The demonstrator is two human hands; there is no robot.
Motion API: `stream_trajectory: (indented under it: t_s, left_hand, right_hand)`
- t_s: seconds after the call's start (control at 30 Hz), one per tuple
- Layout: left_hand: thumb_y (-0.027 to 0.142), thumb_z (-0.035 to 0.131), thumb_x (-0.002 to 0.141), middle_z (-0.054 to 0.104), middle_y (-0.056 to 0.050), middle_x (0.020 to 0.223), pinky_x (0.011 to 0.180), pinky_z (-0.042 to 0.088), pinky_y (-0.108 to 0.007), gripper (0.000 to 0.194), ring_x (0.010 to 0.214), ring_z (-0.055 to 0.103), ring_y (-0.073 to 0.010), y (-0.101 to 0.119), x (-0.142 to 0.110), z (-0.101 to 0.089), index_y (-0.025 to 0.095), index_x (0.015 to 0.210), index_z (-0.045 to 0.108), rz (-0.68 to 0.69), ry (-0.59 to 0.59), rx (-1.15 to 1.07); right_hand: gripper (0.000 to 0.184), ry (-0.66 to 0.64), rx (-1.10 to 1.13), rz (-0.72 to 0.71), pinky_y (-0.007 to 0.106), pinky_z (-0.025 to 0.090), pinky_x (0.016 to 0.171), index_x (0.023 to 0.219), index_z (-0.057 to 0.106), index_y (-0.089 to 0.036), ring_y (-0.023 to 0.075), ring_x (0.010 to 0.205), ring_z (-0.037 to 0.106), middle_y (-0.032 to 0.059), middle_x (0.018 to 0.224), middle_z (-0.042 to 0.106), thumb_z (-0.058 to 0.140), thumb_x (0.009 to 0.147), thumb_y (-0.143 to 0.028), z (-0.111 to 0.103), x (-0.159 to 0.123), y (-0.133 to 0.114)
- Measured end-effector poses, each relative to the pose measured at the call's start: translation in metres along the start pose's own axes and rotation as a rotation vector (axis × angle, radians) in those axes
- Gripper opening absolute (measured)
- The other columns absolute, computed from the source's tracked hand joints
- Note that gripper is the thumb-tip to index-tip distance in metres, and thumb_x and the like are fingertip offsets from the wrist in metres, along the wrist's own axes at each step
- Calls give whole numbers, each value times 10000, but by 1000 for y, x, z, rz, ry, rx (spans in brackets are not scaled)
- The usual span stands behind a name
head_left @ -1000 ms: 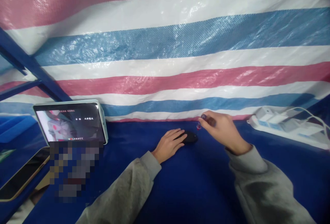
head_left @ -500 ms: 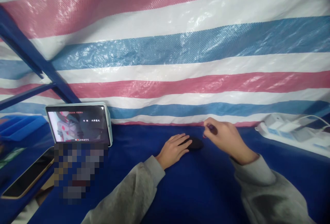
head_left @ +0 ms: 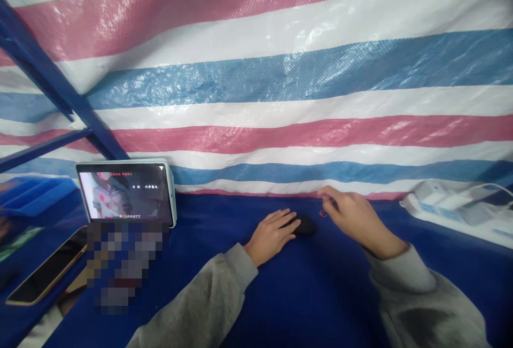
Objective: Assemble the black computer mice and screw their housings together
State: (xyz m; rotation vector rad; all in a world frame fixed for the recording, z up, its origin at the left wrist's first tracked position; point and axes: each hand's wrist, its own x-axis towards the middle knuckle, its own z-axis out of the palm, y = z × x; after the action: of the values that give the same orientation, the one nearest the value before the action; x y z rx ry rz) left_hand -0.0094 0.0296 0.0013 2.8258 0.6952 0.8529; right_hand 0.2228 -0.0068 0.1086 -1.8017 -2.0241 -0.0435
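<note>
Fingers (head_left: 329, 205) of the right hand (head_left: 363, 224) pinched on a small reddish item (head_left: 323, 213), blurred, apart from the black rounded object (head_left: 306, 225) on the blue desk (head_left: 280, 305); the left hand (head_left: 269, 237), fingers slightly spread, steadies that object. Anything finished? Cannot tell.

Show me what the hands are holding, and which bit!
The right hand pinches a small reddish thing by its upper part; the left hand rests on a black oval thing.
</note>
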Motion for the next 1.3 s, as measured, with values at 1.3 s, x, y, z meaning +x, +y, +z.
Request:
stream_trajectory:
  t_s: [1.3]
  left_hand:
    - [226, 444, 1023, 498, -68, 1502, 1190, 383, -450, 435, 1436, 417, -224, 5, -2, -4, 223, 1458, 460, 9, -56, -46]
  right_hand:
    - [243, -28, -35, 6, 288, 389, 601, 999, 615, -239, 214, 694, 698, 27, 762, 742, 384, 937, -279, -4, -1, -2]
